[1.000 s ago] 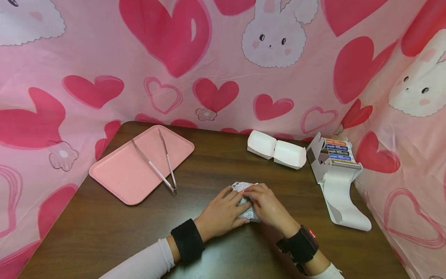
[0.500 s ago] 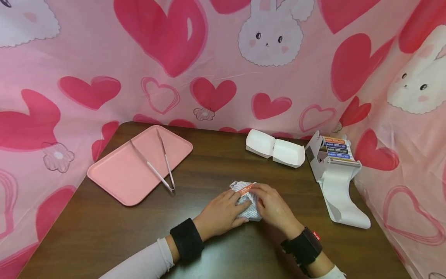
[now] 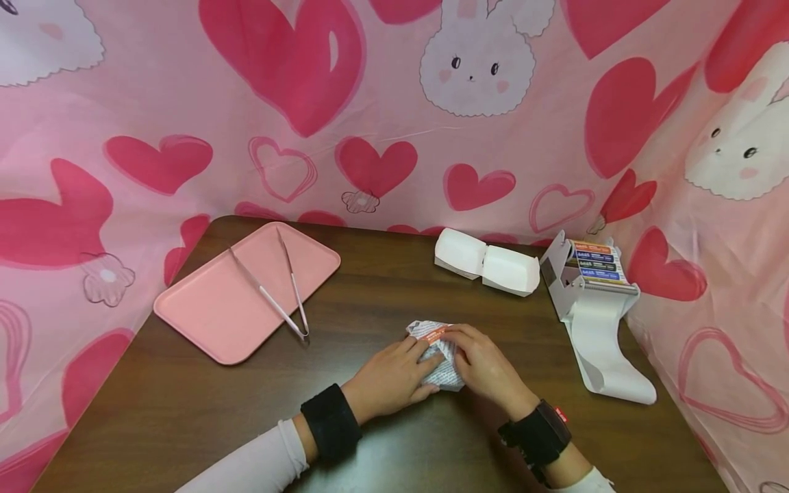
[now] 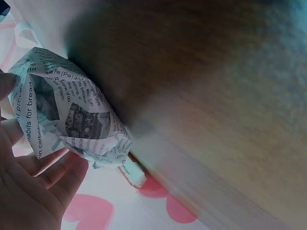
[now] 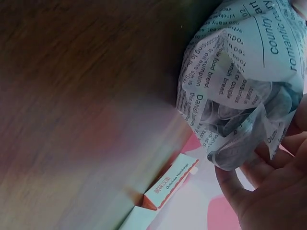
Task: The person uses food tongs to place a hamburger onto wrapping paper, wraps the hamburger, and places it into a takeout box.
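Note:
A bundle wrapped in newsprint-patterned paper point(image 3: 445, 376) lies on the dark wooden table between both hands, an orange sticker point(image 3: 435, 333) across its top. From the left, my left hand point(image 3: 391, 378) holds the bundle, fingers over the top and thumb along the near side. On the opposite side my right hand point(image 3: 487, 370) grips it, fingertips at the sticker's right end. Both wrist views show folded paper point(image 4: 88, 115) with printed text, the fingers reaching around its far side. What is inside the wrap is hidden.
At the left, white-handled metal tongs point(image 3: 280, 309) lie on a pink tray point(image 3: 206, 308). An unfolded white hamburger box point(image 3: 511, 269) sits at the back. Right of it stands a dispenser point(image 3: 557, 274) with several sticker rolls and a long white paper strip point(image 3: 607, 363).
My right hand has shifted slightly right across the top of the bundle, uncovering more of the orange sticker. The left hand stays on the bundle. The head view has shifted a little.

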